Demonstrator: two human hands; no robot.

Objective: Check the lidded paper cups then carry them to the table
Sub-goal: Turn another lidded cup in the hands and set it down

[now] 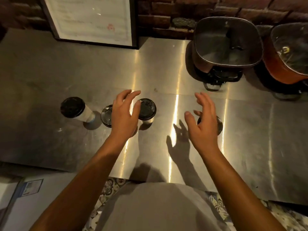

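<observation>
Your fingers (131, 95) are spreading wide, gripping nothing, over the steel counter (241, 130); crowding two close-set lidded cups (147, 108) is risking a tip.

Brushed glossy metal counter (166, 72)

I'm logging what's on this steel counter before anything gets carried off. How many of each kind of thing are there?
Lidded paper cups: 4
Lidded pots: 2
Framed notice: 1
Total: 7
</observation>
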